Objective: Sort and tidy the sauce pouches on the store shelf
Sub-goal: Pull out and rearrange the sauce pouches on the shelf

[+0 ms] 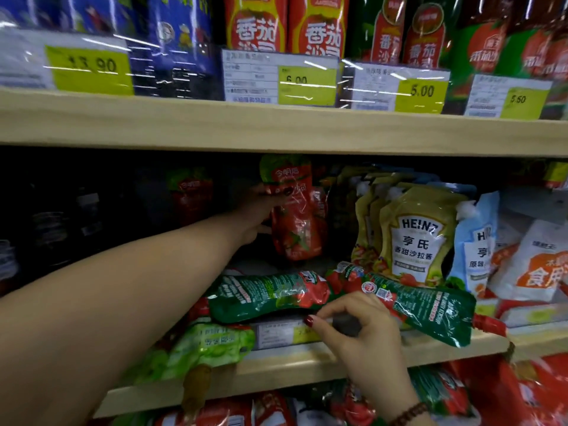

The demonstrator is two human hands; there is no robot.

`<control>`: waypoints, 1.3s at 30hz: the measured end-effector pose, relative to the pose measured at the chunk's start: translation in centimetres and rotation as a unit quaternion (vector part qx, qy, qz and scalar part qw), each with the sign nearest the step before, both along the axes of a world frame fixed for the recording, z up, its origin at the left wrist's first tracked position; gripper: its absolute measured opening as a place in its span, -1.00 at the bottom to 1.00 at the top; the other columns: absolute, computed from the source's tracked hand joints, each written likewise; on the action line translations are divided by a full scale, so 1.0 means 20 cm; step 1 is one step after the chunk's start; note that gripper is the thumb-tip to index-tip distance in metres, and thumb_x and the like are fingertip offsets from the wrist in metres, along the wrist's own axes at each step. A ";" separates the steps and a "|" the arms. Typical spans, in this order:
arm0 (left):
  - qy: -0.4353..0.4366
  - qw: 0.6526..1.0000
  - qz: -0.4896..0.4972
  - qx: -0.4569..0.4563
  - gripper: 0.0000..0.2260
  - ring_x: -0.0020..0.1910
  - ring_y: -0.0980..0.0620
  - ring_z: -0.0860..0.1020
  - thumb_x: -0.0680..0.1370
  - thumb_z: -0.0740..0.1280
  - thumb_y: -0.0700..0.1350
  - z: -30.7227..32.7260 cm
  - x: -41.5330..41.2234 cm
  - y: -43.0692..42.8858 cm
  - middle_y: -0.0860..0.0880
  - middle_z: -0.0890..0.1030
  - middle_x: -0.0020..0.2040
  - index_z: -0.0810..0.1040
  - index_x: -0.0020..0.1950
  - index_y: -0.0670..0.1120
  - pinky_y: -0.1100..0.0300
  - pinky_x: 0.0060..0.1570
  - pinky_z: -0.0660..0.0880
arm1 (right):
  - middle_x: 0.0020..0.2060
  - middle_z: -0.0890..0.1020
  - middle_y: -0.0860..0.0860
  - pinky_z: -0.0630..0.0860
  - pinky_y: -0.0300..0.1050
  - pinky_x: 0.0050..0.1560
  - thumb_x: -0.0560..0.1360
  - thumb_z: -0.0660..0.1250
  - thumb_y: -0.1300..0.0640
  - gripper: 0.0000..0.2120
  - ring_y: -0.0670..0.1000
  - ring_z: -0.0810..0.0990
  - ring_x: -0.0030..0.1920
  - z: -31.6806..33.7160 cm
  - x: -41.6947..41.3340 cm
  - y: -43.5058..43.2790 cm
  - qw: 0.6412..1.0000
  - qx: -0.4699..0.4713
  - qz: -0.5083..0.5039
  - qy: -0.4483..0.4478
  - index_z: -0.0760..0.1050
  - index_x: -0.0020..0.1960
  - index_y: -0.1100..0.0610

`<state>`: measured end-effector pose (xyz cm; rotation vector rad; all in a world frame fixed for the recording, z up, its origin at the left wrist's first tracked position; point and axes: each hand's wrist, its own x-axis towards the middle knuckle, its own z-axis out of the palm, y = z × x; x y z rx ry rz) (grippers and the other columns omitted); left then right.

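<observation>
Head view: pale wooden shelf (292, 365) crowded with sauce pouches (415, 238)

Green sauce pouches (267, 295) are laid flat along the wooden shelf's (276, 365) front edge; yellow Heinz pouches (415, 235) are stood upright behind.

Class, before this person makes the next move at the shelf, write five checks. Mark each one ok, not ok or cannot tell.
1. The left hand has hold of the red pouch: ok.
2. The red pouch is upright: ok.
3. The left green pouch and right green pouch are standing: not ok, both lie flat at the shelf front.
4. The right hand holds something: cannot tell, its fingers are curled beside the right green pouch.
5. The Heinz pouches stand upright: ok.
</observation>
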<state>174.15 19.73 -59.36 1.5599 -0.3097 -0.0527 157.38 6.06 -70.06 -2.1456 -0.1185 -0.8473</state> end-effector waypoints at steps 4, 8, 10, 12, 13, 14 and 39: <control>-0.005 0.999 0.011 0.029 -0.86 -0.18 0.06 0.53 0.46 0.40 -0.05 0.02 -0.04 0.14 0.05 0.57 -0.15 0.48 -0.05 0.08 0.15 -0.28 0.46 | -0.39 0.65 -0.13 0.50 -0.33 -0.33 0.31 0.50 0.16 -0.86 -0.17 0.59 -0.34 0.18 0.03 -0.01 0.995 0.086 0.029 0.030 0.62 -0.32 -0.05; 0.002 0.999 0.008 0.049 -0.82 -0.14 0.06 0.52 0.47 0.40 -0.03 0.04 -0.10 0.26 0.05 0.56 -0.11 0.49 0.03 0.06 0.12 -0.19 0.51 | -0.19 0.68 -0.09 0.60 -0.19 -0.12 0.29 0.52 0.08 -0.74 -0.14 0.64 -0.15 0.38 0.15 0.05 0.987 0.153 0.044 0.031 0.62 -0.04 0.03; 0.005 0.999 0.009 0.042 -0.85 -0.13 0.06 0.52 0.47 0.40 -0.03 0.05 -0.12 0.30 0.04 0.57 -0.10 0.49 0.00 0.08 0.11 -0.19 0.52 | 0.00 0.66 0.02 0.58 -0.03 0.05 0.27 0.55 0.09 -0.54 -0.03 0.63 -0.01 0.43 0.22 0.12 0.973 0.208 0.068 0.078 0.55 0.12 0.14; 0.007 0.999 0.005 0.034 -0.89 -0.14 0.05 0.54 0.47 0.39 -0.02 0.06 -0.15 0.35 0.04 0.58 -0.11 0.48 -0.07 0.12 0.13 -0.26 0.51 | 0.06 0.64 0.07 0.55 0.01 0.13 0.25 0.56 0.12 -0.49 0.01 0.62 0.03 0.47 0.26 0.19 0.954 0.261 0.099 0.109 0.52 0.15 0.16; 0.010 0.999 0.002 0.032 -0.89 -0.14 0.04 0.55 0.47 0.39 -0.01 0.06 -0.16 0.38 0.03 0.59 -0.10 0.48 -0.07 0.13 0.14 -0.29 0.50 | 0.07 0.64 0.07 0.55 0.04 0.13 0.25 0.57 0.12 -0.47 0.02 0.62 0.04 0.48 0.28 0.23 0.945 0.278 0.115 0.126 0.51 0.17 0.16; 0.013 0.999 -0.001 0.032 -0.89 -0.13 0.03 0.56 0.47 0.39 0.00 0.06 -0.17 0.40 0.02 0.59 -0.09 0.49 -0.06 0.13 0.15 -0.29 0.51 | 0.08 0.64 0.07 0.55 0.09 0.12 0.24 0.57 0.10 -0.44 0.04 0.62 0.04 0.50 0.29 0.26 0.937 0.288 0.127 0.149 0.50 0.19 0.16; -0.094 0.922 0.107 0.360 -0.65 -0.02 0.09 0.54 0.36 0.49 0.05 0.05 -0.38 1.05 0.04 0.59 -0.01 0.60 0.10 -0.01 0.36 -0.19 0.41 | -0.17 0.69 -0.04 0.53 -0.21 -0.42 0.26 0.54 0.22 -0.71 -0.09 0.67 -0.21 0.53 0.51 0.60 0.935 0.205 0.192 0.218 0.57 -0.06 0.08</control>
